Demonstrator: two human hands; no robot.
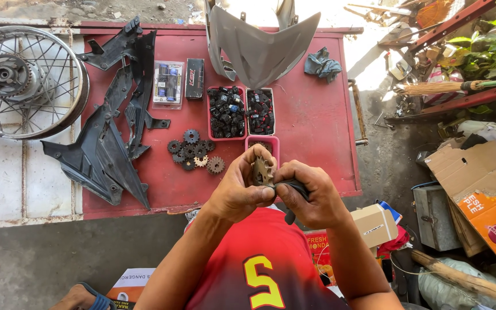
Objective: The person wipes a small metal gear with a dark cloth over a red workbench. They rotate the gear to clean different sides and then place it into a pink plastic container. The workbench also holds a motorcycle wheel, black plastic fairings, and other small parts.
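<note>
Hands raised together above the red tabletop: left hand pinches a sprocket; right hand, at 3 o'clock, grips a dark tool.

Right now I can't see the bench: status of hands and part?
Left hand grips sprocket. Right hand holds dark rag against it. Spare sprockets lie on red table, untouched.

1 wheel, 3 pink trays, approx 8 sprockets on table, 1 held.
</note>
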